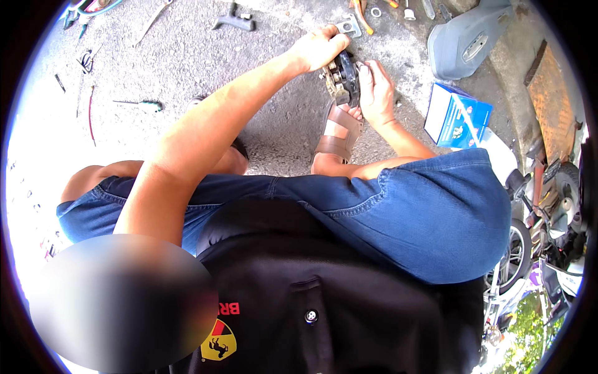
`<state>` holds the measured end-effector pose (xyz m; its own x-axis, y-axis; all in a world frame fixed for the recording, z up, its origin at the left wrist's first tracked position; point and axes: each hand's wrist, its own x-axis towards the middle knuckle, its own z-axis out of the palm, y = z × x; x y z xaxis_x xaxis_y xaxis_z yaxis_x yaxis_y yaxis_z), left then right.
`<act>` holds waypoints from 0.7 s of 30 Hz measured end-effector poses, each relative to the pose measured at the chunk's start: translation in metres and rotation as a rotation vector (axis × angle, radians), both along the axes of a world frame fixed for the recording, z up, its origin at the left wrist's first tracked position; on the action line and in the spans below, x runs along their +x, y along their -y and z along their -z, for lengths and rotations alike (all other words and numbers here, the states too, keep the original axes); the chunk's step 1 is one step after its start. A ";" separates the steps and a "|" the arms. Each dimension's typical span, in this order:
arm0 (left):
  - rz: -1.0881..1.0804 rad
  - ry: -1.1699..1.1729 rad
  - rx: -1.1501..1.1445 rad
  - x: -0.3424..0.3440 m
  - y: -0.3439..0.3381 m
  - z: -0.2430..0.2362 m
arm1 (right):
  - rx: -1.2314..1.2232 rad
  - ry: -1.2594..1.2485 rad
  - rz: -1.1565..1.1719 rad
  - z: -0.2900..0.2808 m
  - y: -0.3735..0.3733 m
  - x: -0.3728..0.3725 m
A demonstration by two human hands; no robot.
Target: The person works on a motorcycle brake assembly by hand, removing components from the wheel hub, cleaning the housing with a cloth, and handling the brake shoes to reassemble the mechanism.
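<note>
My left hand (324,48) grips the upper end of a dark metal mechanical part (343,83) with silvery and brownish fittings. My right hand (377,91) holds the part's right side, fingers pressed along it and partly hidden. Just above my left hand is a small flat metal bracket (349,27) with holes. Below the part is my sandalled foot (333,140).
A grey plastic panel (458,40), blue box (459,115) and rusty metal sheet (548,103) lie on the right, with motorcycle parts (517,255) beyond. Scattered tools, including a screwdriver (149,106), a grey-handled tool (237,23) and orange-handled pliers (364,15), lie on the rough ground (205,62).
</note>
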<state>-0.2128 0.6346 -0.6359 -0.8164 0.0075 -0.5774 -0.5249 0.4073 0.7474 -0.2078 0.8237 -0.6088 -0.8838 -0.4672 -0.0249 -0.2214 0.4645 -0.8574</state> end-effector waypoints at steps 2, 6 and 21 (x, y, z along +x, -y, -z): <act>-0.002 -0.001 0.017 -0.002 0.000 -0.003 | 0.008 -0.013 0.023 0.008 -0.002 0.001; 0.005 0.019 -0.030 -0.006 -0.002 -0.009 | 0.201 0.781 0.107 -0.022 -0.008 -0.017; 0.099 0.144 0.074 -0.023 0.002 -0.018 | 0.125 1.004 0.162 -0.023 -0.010 -0.033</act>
